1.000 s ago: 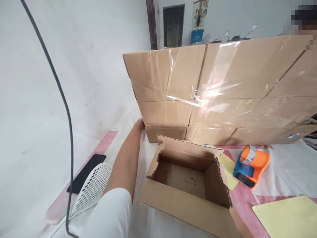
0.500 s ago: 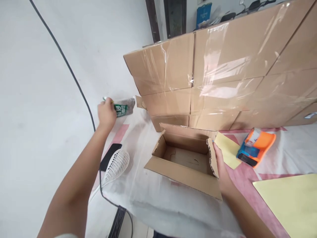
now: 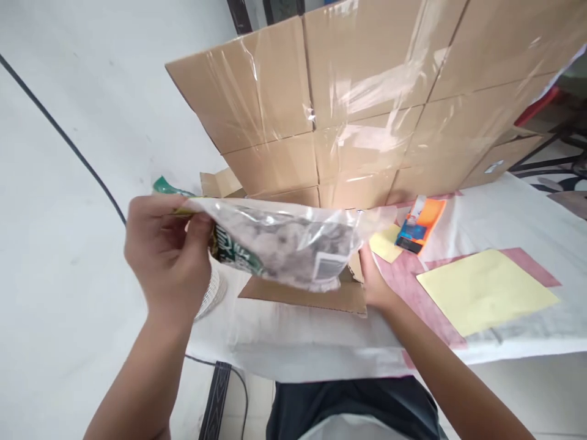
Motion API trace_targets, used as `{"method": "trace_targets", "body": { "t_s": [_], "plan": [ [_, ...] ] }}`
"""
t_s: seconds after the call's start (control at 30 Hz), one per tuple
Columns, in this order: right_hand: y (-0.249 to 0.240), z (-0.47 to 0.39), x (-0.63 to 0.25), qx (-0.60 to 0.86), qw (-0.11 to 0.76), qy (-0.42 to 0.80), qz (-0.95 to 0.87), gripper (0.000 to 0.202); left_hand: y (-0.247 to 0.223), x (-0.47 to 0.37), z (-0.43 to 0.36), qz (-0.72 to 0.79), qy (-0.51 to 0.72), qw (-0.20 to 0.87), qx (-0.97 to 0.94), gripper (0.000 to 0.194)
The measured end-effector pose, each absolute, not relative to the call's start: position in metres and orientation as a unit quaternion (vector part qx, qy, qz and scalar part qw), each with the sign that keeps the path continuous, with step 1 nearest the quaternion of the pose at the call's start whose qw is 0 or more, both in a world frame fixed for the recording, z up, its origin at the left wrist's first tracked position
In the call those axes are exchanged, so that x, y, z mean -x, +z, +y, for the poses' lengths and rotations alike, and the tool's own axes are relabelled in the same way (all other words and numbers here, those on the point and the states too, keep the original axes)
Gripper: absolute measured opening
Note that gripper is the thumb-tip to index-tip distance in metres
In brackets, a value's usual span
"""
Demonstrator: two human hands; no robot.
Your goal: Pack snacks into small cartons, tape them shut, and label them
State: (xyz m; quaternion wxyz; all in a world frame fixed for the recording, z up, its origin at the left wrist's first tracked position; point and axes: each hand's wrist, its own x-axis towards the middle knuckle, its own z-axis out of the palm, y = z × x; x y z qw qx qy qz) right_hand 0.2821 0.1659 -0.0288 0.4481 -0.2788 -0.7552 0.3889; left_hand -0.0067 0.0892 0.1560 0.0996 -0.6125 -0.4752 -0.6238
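Note:
My left hand [image 3: 172,250] pinches one end of a clear plastic bag [image 3: 284,241] with green-and-white printing and greyish lumps inside. The bag is held sideways in front of an open cardboard box [image 3: 302,294] and hides most of its inside. At the box's right side is my right hand [image 3: 372,278], closed on the edge there; its fingertips are partly hidden behind the bag and flap.
Taped cartons [image 3: 275,91] are stacked behind the box. To the right lie an orange and blue tape dispenser [image 3: 419,226] and yellow sheets [image 3: 488,290]. A white mesh object [image 3: 214,292] is partly behind my left hand. A black cable [image 3: 64,137] runs along the wall.
My left hand has brought the bag from the far left to in front of the box, nearer the camera. My right hand stays at the box. The view has shifted.

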Motion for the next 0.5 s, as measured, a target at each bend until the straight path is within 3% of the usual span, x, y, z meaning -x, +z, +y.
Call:
{"method": "trace_targets", "body": {
  "t_s": [0.2,0.27,0.37,0.43,0.5],
  "plan": [
    [-0.034,0.167,-0.287,0.227,0.473,0.368,-0.767,0.129,0.146,-0.021,0.088,-0.481,-0.405,0.331,0.704,0.017],
    [-0.035,0.167,-0.287,0.223,0.472,0.362,-0.772,0.129,0.143,-0.022,0.085,-0.494,-0.336,0.354,0.720,0.021],
    [-0.032,0.165,-0.288,0.220,0.468,0.355,-0.779,0.129,0.134,-0.022,0.082,-0.557,-0.356,0.286,0.694,0.016],
    [-0.030,0.163,-0.289,0.217,0.467,0.356,-0.780,0.129,0.125,-0.022,0.084,-0.596,-0.442,0.189,0.643,0.006],
    [-0.029,0.163,-0.290,0.215,0.470,0.360,-0.777,0.131,0.115,-0.026,0.090,-0.599,-0.535,0.064,0.592,0.010]
  ]
}}
